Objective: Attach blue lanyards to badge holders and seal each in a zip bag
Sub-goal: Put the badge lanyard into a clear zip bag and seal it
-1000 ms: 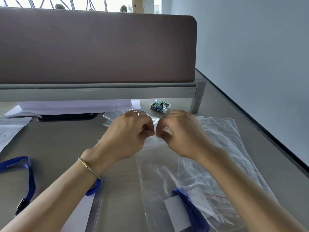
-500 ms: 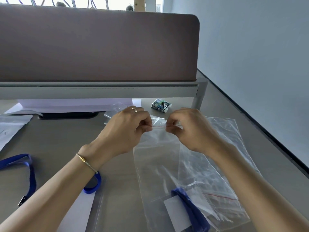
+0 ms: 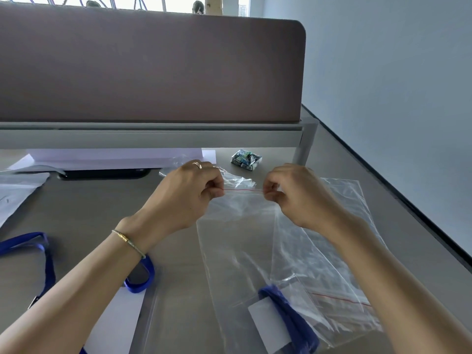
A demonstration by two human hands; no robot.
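Left hand (image 3: 187,194): pinches the bag's red zip line at its left end.
Right hand (image 3: 296,194): pinches the same line at its right end.
Bag (image 3: 242,251): lies near the desk's (image 3: 97,215) right edge.
Badge (image 3: 270,325): inside bag, lanyard (image 3: 288,312) across it.

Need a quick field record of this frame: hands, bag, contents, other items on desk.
left hand: pinches the zip strip at the bag's top edge
right hand: pinches the same strip, further right
zip bag: clear, top edge lifted, red zip line stretched between the hands
bag contents: badge holder with blue lanyard, at the bag's bottom end
second bag: clear, flat on the desk, partly under the held one
spare lanyard: blue, on the desk at left
small packet: behind the hands, near the partition
seal state: cannot tell
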